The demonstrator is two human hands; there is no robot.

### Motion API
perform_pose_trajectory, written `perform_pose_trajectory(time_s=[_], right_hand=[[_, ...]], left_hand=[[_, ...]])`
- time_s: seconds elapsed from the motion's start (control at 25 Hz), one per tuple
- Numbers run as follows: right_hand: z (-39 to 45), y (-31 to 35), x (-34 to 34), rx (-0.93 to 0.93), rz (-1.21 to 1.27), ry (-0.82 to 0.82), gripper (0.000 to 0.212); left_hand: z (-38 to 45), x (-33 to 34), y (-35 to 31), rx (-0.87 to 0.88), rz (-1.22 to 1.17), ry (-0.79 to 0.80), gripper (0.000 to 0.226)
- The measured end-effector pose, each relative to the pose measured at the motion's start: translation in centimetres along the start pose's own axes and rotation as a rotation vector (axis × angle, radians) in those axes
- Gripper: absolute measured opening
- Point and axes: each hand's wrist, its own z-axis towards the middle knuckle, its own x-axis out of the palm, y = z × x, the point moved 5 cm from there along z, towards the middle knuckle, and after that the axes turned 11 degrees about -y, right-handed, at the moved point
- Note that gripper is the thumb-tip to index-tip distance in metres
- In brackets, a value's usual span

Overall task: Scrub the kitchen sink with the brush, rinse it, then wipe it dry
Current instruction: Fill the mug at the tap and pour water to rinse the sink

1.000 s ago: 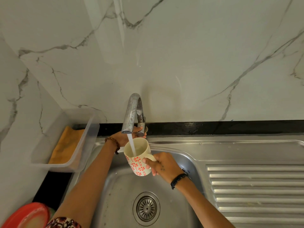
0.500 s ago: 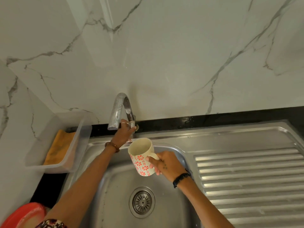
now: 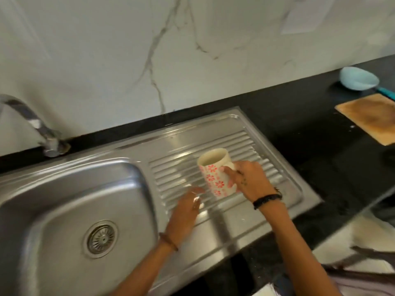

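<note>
A stainless steel sink (image 3: 64, 189) with a round drain (image 3: 100, 238) fills the left of the view, and its ribbed draining board (image 3: 252, 146) lies to the right. My right hand (image 3: 248, 180) grips a cream mug with red flowers (image 3: 213, 174) by its handle, over the draining board. Just left of the mug, my left hand (image 3: 186, 212) hovers above the board with fingers straight, holding nothing. The tap (image 3: 32, 124) stands at the back left with no water running. No brush is in view.
Black countertop (image 3: 320, 146) surrounds the sink. A wooden board (image 3: 369, 116) and a pale blue bowl-shaped thing (image 3: 359, 79) lie at the far right. Marble wall rises behind.
My left hand left the tap and came over the draining board. The right hand carried the mug from under the tap to the right. Water stopped. The view swung right.
</note>
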Motion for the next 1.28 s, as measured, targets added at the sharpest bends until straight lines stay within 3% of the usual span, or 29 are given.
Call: perform_pose_trajectory(time_s=[0.12, 0.28, 0.4, 0.56, 0.88, 1.04, 1.28], right_hand=[[-0.8, -5.3, -5.9, 0.105, -0.123, -0.017, 0.037], [-0.7, -11.1, -10.3, 0.263, -0.318, 0.184, 0.03], [0.6, -13.2, -11.3, 0.221, -0.471, 0.341, 0.027], [2.6, -14.4, -10.5, 0.171, -0.492, 0.473, 0.024], [6.2, -14.8, -10.7, 0.1, -0.287, 0.353, 0.03], [7.3, -15.3, -11.1, 0.105, -0.276, 0.382, 0.032], [12.9, -13.5, -8.0, -0.004, -0.498, 0.485, 0.028]], left_hand=[[-1.7, 10.9, -3.5, 0.109, 0.051, 0.301, 0.036], [-1.0, 18.9, -6.1, 0.311, 0.34, 0.51, 0.044], [-0.1, 21.9, -6.9, 0.488, 0.552, 0.414, 0.068], [2.1, 23.3, -6.5, 0.45, 0.845, 0.334, 0.054], [8.0, 20.5, -3.1, -0.044, 0.946, -0.027, 0.067], [9.2, 21.6, -3.1, -0.001, 0.896, 0.053, 0.067], [14.9, 21.1, -2.2, 0.067, 0.958, 0.088, 0.073]])
